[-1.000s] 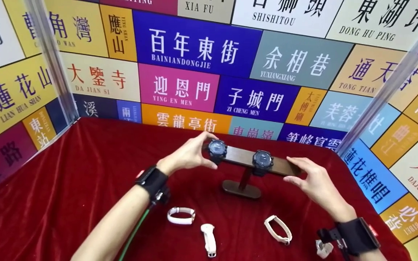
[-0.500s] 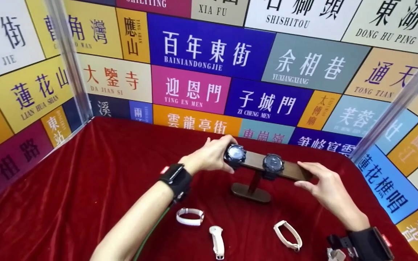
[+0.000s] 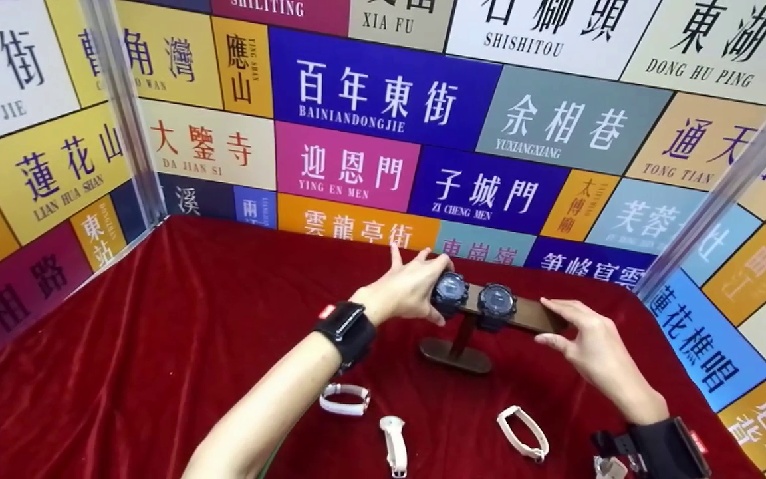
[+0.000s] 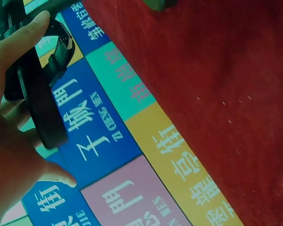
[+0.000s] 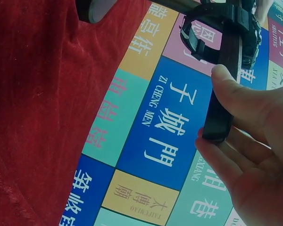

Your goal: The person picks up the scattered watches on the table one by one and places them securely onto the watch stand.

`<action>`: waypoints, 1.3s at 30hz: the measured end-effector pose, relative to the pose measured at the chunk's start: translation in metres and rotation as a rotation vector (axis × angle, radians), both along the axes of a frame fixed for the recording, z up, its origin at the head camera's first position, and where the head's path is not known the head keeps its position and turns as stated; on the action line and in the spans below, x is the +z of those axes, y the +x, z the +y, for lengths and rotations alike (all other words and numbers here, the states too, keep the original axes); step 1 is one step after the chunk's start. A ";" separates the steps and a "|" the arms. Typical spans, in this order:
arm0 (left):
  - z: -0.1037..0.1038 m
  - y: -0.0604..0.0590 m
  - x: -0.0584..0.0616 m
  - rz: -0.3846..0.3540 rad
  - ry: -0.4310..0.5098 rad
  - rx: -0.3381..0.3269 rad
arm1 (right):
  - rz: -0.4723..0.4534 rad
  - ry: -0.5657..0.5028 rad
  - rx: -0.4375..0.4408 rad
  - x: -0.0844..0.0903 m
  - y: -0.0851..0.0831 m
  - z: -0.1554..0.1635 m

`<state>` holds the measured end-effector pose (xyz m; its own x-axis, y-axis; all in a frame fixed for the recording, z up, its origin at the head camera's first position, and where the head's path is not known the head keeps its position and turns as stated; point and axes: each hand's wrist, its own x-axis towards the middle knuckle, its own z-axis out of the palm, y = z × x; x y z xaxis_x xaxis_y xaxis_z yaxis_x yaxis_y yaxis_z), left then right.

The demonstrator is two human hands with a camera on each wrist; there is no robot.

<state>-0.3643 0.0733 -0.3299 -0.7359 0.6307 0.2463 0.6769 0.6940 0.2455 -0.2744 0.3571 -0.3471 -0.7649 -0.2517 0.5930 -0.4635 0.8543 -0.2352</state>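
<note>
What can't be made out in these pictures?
Displays of the black watches: head view, too small to read.
Pale item near the right wrist mount: head view, partly behind it, cut off by the bottom edge.
Stand base: left wrist view, mostly cut off by the top edge.

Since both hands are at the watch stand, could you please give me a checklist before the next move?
1. Stand upright: ok.
2. Right hand gripping the right end of the bar: ok.
3. Left hand holding the left watch: ok.
4. Right watch on the bar: ok.
5. Red cloth free of loose items: not ok, pale bands lie there.
6. Times shown on the watches: cannot tell, too small.
</note>
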 end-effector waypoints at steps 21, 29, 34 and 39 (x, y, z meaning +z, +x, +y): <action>0.014 0.008 -0.006 0.092 -0.073 -0.027 | -0.020 0.033 -0.014 0.002 0.003 -0.001; -0.016 0.039 -0.010 0.252 0.049 -0.078 | -0.046 0.039 -0.032 0.014 0.012 0.000; -0.050 0.068 -0.040 0.237 0.140 -0.142 | 0.112 -0.035 -0.036 0.012 0.023 -0.006; -0.090 0.088 -0.057 0.027 -0.033 -0.168 | 0.113 -0.169 0.001 0.012 0.040 -0.015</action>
